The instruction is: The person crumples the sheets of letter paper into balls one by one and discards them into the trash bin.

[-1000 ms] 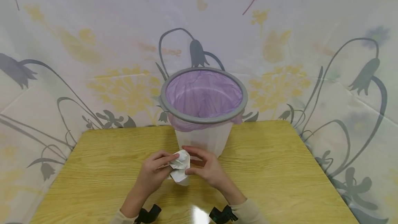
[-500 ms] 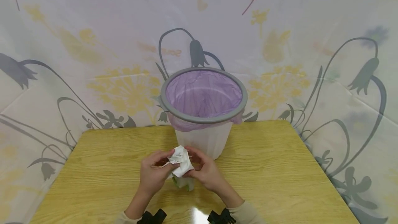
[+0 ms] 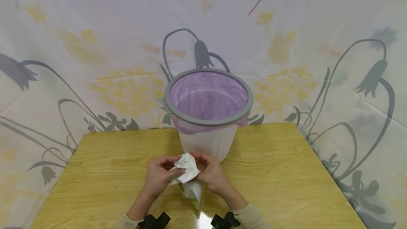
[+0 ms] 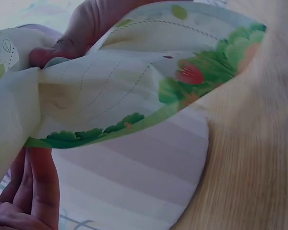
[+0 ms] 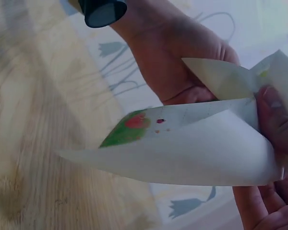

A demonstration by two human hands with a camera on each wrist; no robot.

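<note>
A sheet of white paper (image 3: 188, 168), crumpled at the top, is held between both hands in front of the bin. Its lower part hangs down loose with a green edge. Printed green bushes, a red flower and dotted lines show on the paper (image 4: 110, 91) in the left wrist view. In the right wrist view, the paper (image 5: 206, 158) is folded over, mostly blank side out. My left hand (image 3: 156, 178) pinches its left side, thumb on the near face. On the right side, my right hand (image 3: 210, 176) grips it with curled fingers, partly hidden behind the paper.
Just beyond the hands stands a white bin (image 3: 208, 142) with a grey rim (image 3: 208, 123) and a purple liner (image 3: 208, 96). It rests on a yellow wood-grain table (image 3: 121, 172). A flower-patterned cloth (image 3: 127, 45) hangs behind and at the sides.
The hands have drawn closer and the right hand now grips the paper. The paper is bunched more at the top, and its green-edged lower part has come out, hanging lower.
</note>
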